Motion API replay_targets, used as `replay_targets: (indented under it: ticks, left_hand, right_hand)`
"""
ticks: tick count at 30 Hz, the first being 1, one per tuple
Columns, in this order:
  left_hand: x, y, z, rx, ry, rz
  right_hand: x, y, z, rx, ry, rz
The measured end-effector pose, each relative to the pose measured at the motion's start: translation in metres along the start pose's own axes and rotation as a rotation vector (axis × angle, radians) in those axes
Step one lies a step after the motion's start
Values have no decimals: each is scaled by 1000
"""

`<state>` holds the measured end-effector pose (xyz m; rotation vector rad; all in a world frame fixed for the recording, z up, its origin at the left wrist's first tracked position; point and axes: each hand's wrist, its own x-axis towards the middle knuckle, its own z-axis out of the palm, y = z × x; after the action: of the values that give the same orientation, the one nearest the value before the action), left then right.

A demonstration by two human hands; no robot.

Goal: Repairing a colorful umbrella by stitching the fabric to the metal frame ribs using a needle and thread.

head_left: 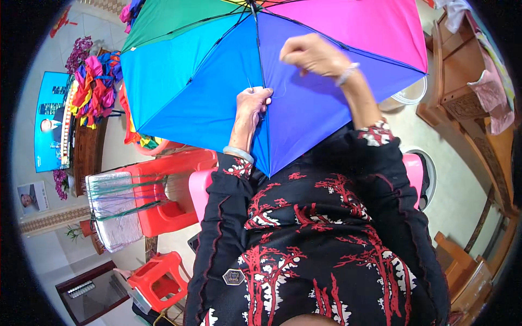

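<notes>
An open umbrella [209,98] with panels of several colours spreads across my lap, its inner side and dark ribs facing me. My left hand [253,103] is closed, pinching the cloth and a rib at the seam between the blue and purple panels. A thin pale thread [284,89] loops over the purple panel beside those fingers. Above that panel, to the right, my right hand [315,56] is raised with curled fingers, slightly smeared by motion. Whatever it pinches is too small to make out.
Red plastic stools [163,204] stand at left, one beside a pale block [114,209] strung with green strands. Colourful cloth [98,87] is heaped near a lit television [53,122]. Carved wooden furniture [462,98] lines the right. A pink chair [198,195] shows beside my arm.
</notes>
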<state>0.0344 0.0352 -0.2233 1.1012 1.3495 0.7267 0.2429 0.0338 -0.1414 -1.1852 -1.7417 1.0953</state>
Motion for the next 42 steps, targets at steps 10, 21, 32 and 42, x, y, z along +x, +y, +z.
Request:
replay_targets:
  ticks: [10, 21, 32, 42]
  left_hand:
    - [3, -5, -2, -285, 118, -67]
    - [5, -6, -6, -263, 121, -97]
    - [7, -8, -6, -320, 83, -88]
    - [8, -9, -1, -286, 138, -81]
  right_hand:
    - [26, 62, 97, -640, 384, 166]
    - [19, 46, 98, -686, 46, 232]
    - [23, 45, 102, -608, 20, 249]
    - [23, 43, 98, -646, -39, 129]
